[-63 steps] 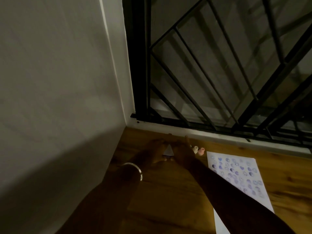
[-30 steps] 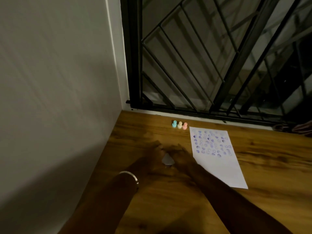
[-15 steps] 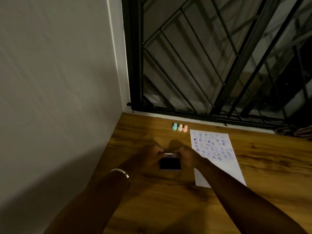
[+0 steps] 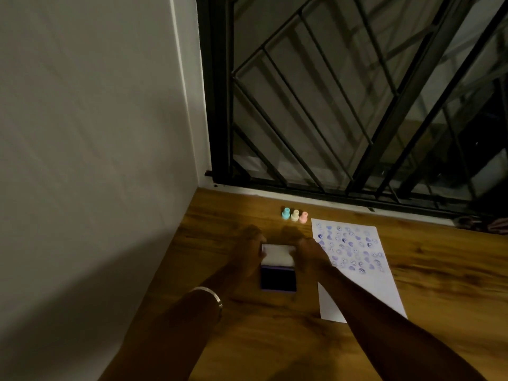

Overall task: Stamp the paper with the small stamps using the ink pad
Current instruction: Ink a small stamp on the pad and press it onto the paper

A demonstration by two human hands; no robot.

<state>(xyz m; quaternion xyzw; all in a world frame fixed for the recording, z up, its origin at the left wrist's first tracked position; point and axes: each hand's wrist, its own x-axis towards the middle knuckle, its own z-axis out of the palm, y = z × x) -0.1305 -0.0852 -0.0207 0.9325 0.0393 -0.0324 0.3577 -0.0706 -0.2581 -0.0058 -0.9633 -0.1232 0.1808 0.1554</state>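
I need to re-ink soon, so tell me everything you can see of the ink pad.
The ink pad is a small rectangular case lying flat on the wooden floor, just left of the stamped paper. Its lid is open and swung to the far side, pale inside. The pad surface looks very dark, with a purplish rim. The left hand and right hand hold the lid at its two sides. Three small stamps stand beyond it, apart from it.

Wood floor [image 4: 412, 284], wall [image 4: 96, 133], window grille [image 4: 343, 105] (black).

Home: wood floor [image 4: 412, 270], barred window [image 4: 343, 105]
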